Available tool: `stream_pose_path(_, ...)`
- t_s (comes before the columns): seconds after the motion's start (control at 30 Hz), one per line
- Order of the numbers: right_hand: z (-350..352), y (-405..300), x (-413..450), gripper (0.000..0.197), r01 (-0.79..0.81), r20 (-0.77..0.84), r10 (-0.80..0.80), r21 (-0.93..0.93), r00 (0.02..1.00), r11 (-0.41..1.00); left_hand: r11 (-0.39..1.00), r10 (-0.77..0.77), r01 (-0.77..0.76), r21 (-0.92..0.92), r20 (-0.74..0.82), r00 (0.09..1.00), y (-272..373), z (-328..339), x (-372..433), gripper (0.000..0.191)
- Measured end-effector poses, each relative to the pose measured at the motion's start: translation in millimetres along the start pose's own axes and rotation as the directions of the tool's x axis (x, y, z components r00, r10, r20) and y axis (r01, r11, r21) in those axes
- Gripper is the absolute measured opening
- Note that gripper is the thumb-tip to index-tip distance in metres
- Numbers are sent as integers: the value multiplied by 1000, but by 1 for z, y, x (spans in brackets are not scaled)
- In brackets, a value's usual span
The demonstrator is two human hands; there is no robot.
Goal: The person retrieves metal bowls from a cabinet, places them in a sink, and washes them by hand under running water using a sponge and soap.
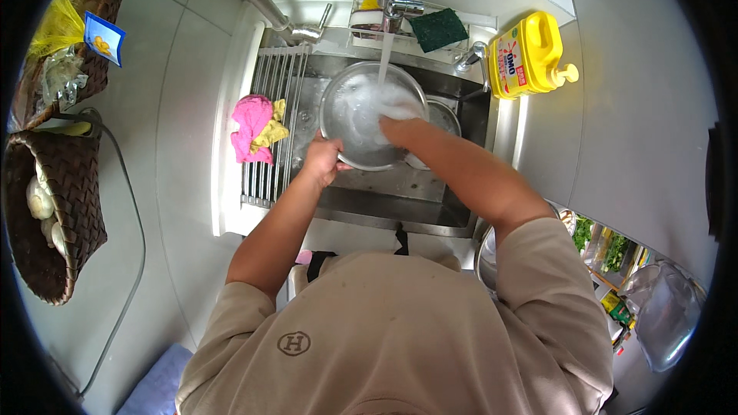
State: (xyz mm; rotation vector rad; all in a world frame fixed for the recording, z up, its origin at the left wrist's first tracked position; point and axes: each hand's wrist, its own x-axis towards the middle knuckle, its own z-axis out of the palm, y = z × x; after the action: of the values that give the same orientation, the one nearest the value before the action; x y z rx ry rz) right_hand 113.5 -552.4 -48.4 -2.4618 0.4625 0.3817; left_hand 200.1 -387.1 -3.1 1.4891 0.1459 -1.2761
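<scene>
Over a stainless steel sink [392,181], my left hand [324,157] grips the lower left rim of a round metal basin [369,161]. Foamy, cloudy water fills part of the basin. A stream runs into it from the metal faucet [393,17] above. My right hand [402,127] reaches into the basin, its fingers blurred and hidden by foam and water, so its grip cannot be made out. Behind the basin, to the right, another round metal vessel [447,115] shows in part in the sink.
A roll-up rack [265,184] bears pink and yellow cloths [252,121]. A green scouring pad [439,30] lies on the back ledge. The yellow pump bottle [533,57] stands right. Woven baskets [81,207] hang at left, one holding garlic [40,199].
</scene>
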Motion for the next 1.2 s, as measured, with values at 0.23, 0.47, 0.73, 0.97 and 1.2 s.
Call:
stream_pose_path(0.23, -41, -11, 0, 21, 260, -91, -400, -626, 912, 735, 990, -142, 140, 34, 57, 988, 7, 16, -5, 42)
stream_pose_path(0.47, -11, 0, -13, 27, 10, -61, -100, -803, 993, 595, 999, -16, 15, -40, -21, 1000, -3, 4, 10, 43)
stream_pose_path(0.73, 24, -35, 10, 34, 169, 349, -55, -307, 936, 936, 994, -83, 83, -77, 1, 997, -1, 18, 1, 39)
stream_pose_path(0.97, 9, -60, 7, 29, 295, -732, 39, 322, 680, 900, 986, -159, 162, -45, 61, 985, -4, 4, 8, 48)
stream_pose_path(1.2, -27, -30, 6, 19, -239, -654, 48, -207, 755, 949, 999, -31, 30, 16, 68, 997, -8, 9, -3, 39)
